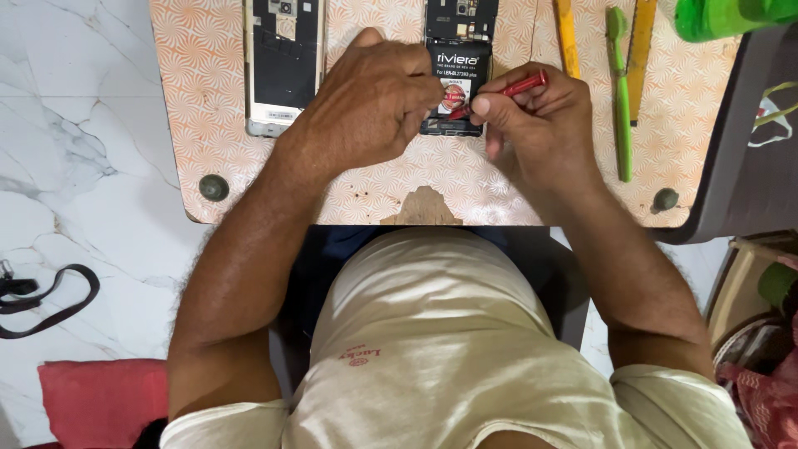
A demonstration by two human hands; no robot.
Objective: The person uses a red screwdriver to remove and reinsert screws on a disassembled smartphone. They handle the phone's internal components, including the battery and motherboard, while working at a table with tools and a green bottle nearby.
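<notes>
The person sits at a small patterned table (249, 158), seen from above, both forearms reaching forward over it.

Left hand (370, 104): fingers curled down and bunched over the lower part of an opened phone (460, 25), pressing on it. The fingertips meet near the tool tip; whether they pinch anything small cannot be told, as the hand covers the spot.

Right hand (536, 116): fingers closed round a red screwdriver (519, 86), held pen-fashion between thumb and forefinger. The tool lies slanted, its handle up to the right, its tip down to the left at the phone's lower part, just beside the left fingertips.

Phone: back cover off, lying flat near the far middle of the table, with a black battery (459, 60) showing in its bay and circuitry above it. Its bottom edge is partly hidden by both hands.

A second phone (283, 66), also open at the back, white-framed, lies to the left, near but apart from the left hand.

To the right of the right hand lie a green toothbrush (621, 100) and two yellow strips (567, 37), side by side and well apart from the work.

On the marble floor to the left lies a black strap (50, 299), with a red cushion (100, 399) below it
</notes>
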